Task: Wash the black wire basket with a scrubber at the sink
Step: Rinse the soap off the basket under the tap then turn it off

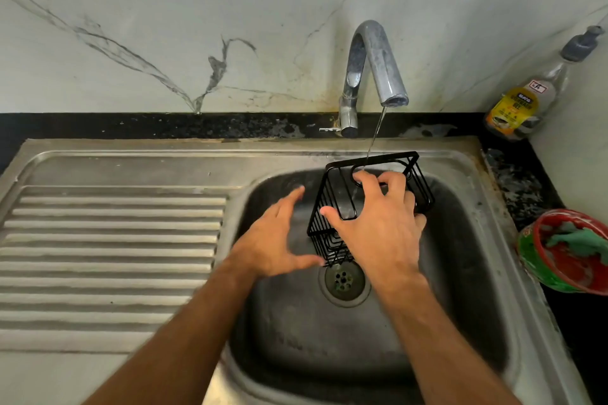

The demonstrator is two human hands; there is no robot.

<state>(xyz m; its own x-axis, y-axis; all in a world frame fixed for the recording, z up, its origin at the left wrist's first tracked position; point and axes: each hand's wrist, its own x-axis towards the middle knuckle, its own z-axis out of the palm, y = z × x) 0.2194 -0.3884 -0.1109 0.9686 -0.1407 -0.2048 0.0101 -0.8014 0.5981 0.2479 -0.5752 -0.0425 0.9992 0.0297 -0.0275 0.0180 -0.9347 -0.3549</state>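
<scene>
Two hands work over the sink (487, 181): the right hand (378, 223) grips the black wire basket (332, 240), fingers curled through its wires, and holds it tilted above the drain (343, 279), while the left hand (279, 240) hangs just beside it with fingers spread and holds nothing. A thin stream from the tap (371, 62) lands on the basket's upper frame. The step looks like wetting or rinsing; done well, the person would turn the basket so water reaches every side, and the free hand would steady its lower corner. No scrubber is in either hand; a green one (579, 240) appears to lie in the red and green bowl (539, 273) on the table at the right, well apart from the basket. A dishwash gel bottle (523, 102) stands in the far corner. Nothing blocks that reach, though the wet wires could slip.
</scene>
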